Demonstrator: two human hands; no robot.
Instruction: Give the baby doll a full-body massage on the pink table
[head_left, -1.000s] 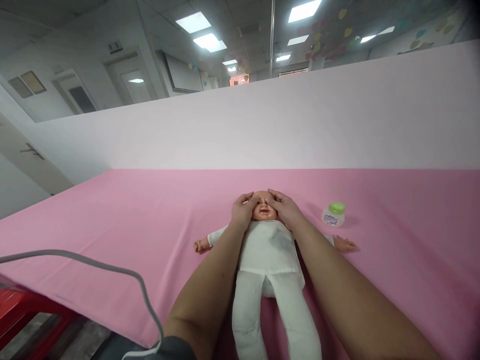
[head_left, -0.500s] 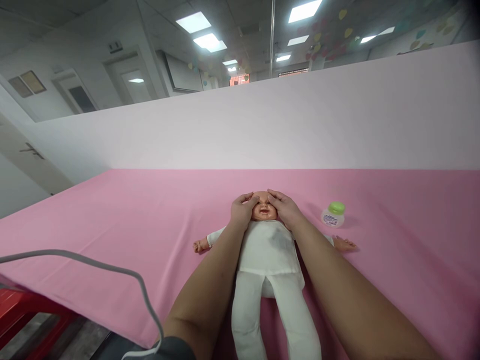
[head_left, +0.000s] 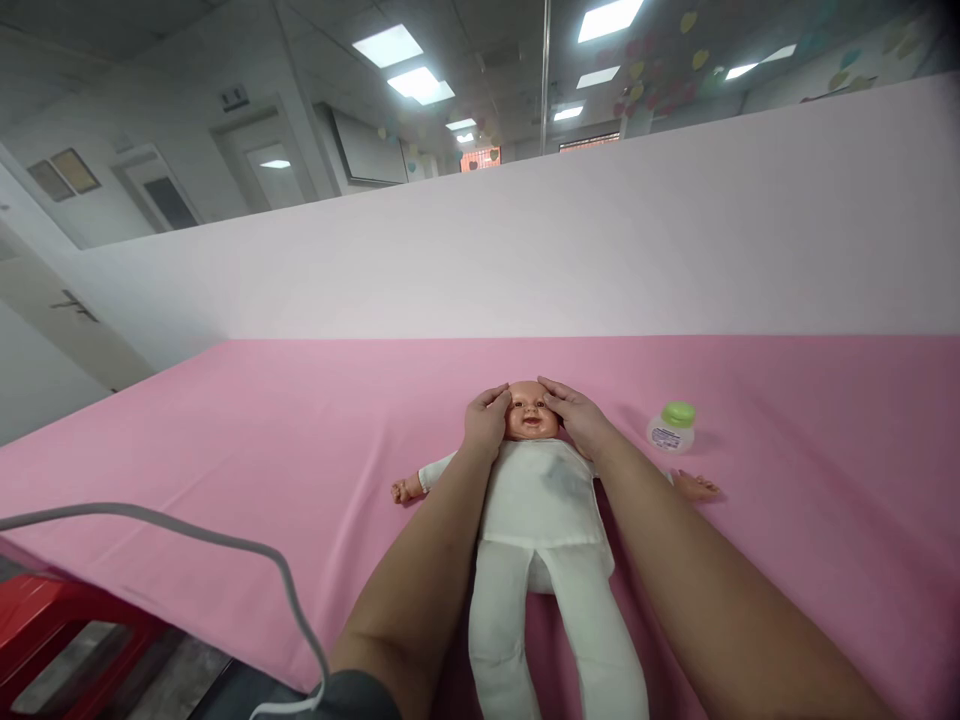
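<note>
Thumbs (head_left: 499, 402) slid outward; fingers (head_left: 562, 388) half-curled, cupping glossy round doll head (head_left: 527, 392); white cloth suit (head_left: 541, 495).

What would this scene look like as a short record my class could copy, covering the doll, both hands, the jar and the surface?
Doll: face up, white clothes, arms spread
Left hand: against one side of the doll's head
Right hand: against the other side
Jar: upright, green lid on, right of the doll
Surface: pink cloth
</note>
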